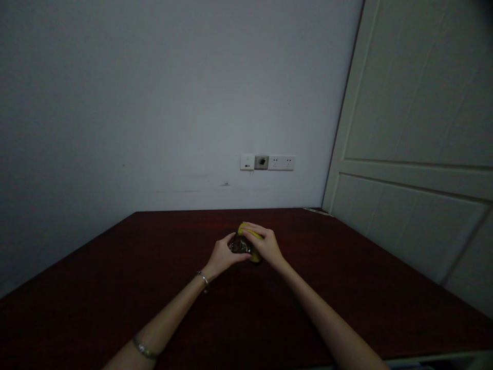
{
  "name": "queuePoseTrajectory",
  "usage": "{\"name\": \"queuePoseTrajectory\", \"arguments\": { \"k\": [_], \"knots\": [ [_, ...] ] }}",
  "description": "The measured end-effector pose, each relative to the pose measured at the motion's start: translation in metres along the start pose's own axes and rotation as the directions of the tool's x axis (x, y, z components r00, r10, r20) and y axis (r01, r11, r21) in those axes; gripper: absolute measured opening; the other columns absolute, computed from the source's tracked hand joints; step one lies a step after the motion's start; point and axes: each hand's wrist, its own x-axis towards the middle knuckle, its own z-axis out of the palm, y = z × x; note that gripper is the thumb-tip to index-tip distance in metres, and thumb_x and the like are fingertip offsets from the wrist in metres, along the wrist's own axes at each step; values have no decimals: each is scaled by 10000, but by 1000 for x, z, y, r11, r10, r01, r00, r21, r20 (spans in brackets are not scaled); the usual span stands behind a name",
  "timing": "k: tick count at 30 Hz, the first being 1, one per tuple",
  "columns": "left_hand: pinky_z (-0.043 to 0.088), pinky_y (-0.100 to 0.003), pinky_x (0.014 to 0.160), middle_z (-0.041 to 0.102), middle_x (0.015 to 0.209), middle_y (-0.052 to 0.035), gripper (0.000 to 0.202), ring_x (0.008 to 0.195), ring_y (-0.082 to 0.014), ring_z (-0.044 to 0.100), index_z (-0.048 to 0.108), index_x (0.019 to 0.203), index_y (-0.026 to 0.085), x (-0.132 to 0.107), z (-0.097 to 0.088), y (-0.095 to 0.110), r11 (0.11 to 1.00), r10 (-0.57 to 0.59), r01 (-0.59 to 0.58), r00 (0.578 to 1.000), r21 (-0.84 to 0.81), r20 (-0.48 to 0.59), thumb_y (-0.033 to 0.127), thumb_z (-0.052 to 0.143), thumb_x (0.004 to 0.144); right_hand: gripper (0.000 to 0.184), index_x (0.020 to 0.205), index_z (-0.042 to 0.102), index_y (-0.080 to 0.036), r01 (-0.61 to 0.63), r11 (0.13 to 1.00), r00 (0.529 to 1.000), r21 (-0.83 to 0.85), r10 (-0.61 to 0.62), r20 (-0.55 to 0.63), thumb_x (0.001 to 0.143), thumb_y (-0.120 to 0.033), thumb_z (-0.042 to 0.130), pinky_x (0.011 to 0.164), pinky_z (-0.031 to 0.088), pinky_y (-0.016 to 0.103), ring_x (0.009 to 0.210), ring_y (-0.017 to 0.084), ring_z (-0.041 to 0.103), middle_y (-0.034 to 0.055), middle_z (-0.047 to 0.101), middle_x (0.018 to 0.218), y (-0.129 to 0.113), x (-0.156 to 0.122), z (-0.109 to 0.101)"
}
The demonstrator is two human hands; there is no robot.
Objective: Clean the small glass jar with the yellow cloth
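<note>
Glass (239,245): grasped by left hand (223,255), over bench (154,272). Yellow pad (256,255): grasped by right hand (268,246), at glass's right side. Handling: glass steady, pressure light.

Room over table (96,293) left of left hand (222,255), right of right hand (268,246); wall (173,113) blocks far side, panel (412,113) right side.

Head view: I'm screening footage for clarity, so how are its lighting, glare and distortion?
Head view: dim light, the dark red, flat-topped table losing detail to darkness; head view: tiny glints on the rounded, glassy-looking object in the bare left hand; head view: the pale, panelled door leans, perhaps wide-angle distortion.
</note>
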Motion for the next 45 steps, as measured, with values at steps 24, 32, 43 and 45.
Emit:
{"name": "queuePoseTrajectory", "arguments": {
  "k": [24,32,43,45],
  "knots": [
    [472,-353,856,651,1032,-106,645,925,-237,610,582,1068,125,1,1,0,989,-42,45,999,-139,28,286,798,482,189,875,712,-239,19,998,998,58,-22,55,725,-316,628,939,435,381,1022,222,597,58,651,1083,-6,0,-2],
    [480,-334,829,660,1016,-124,521,924,-227,619,605,984,99,2,6,2,911,-158,173,985,-373,71,266,782,523,200,897,705,-245,-12,996,998,85,7,59,726,-315,627,947,426,401,1041,223,586,62,647,1090,-3,2,-3],
    [486,-310,758,684,922,-108,480,826,-211,630,639,940,97,3,4,6,949,-148,160,987,-270,64,322,771,536,210,904,702,-260,-33,999,998,37,31,53,723,-337,626,937,432,404,1026,227,595,61,658,1066,-3,2,-4],
    [488,-305,739,685,913,-110,480,812,-211,633,641,946,96,3,3,5,951,-151,164,986,-261,68,330,764,546,203,899,703,-260,-13,999,997,41,10,74,722,-326,630,936,432,401,1030,228,592,60,646,1093,-3,2,-5]
  ]
}}
